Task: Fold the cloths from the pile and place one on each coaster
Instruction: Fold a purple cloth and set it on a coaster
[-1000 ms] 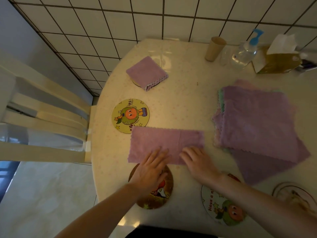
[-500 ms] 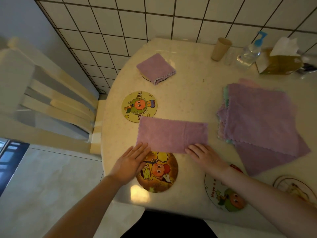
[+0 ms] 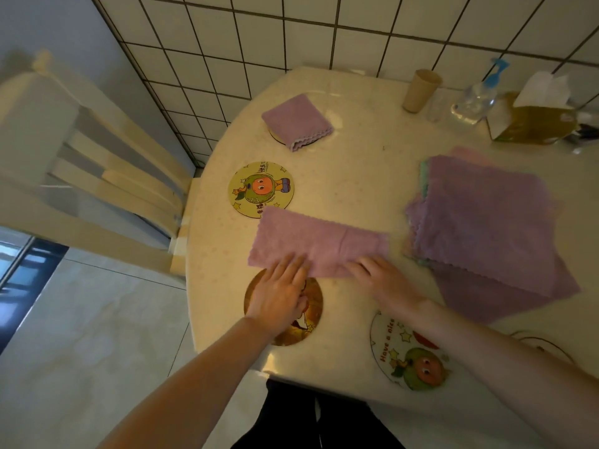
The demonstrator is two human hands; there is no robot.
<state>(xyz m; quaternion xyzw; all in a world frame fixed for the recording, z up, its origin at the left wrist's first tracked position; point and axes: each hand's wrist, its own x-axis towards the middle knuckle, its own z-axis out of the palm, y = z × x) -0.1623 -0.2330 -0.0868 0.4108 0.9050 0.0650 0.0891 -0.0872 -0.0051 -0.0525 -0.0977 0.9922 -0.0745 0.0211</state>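
Head view: your left hand [image 3: 280, 294] and right hand [image 3: 384, 281] lie flat, fingers straight, on the near edge of a half-folded purple cloth [image 3: 319, 243] on the table [image 3: 350, 176]. The cloth sits between the yellow coaster [image 3: 261, 188] and the brown coaster [image 3: 312, 314]. The cloth pile [image 3: 486, 222] lies to its right.
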